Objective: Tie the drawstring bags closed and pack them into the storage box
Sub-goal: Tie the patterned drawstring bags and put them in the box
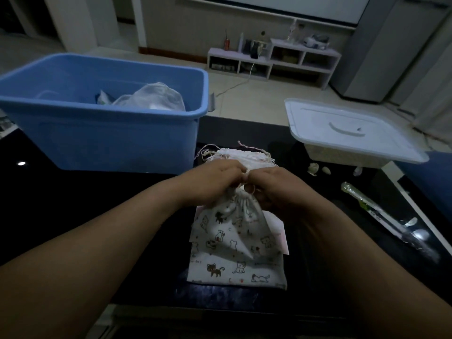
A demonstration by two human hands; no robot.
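On a glossy black tabletop [73, 204], in dim light, both bare forearms stretched forward. Gripped at its gathered neck by the left hand [221, 182], fingers curled tight into the cloth: a white fabric drawstring bag printed with cartoon cats [234, 243], lying flat at the middle of the table, its bottom edge nearest the camera. Pinched in the curled fingers of the right hand [271, 189], knuckle to knuckle with the left: the bag's pale cord [249, 189], looped just above the puckered opening. Beneath the cat bag and poking out on its right, a flat pink-and-white bag [278, 228]. Just beyond the hands, a small stack of pale drawstring bags [241, 155], loose cords trailing over the top. At far left on the table, a large blue plastic storage box [102, 133], uncovered, with a translucent white mesh bag [156, 96] and other soft items inside. At far right, a white plastic container under a translucent lid [347, 128]; just beside it, small crumpled white scraps [314, 168]; nearer the camera, a long clear-wrapped tube [381, 216] along the table's right edge. In the background, on the tiled floor, a low white shelf unit [274, 61].
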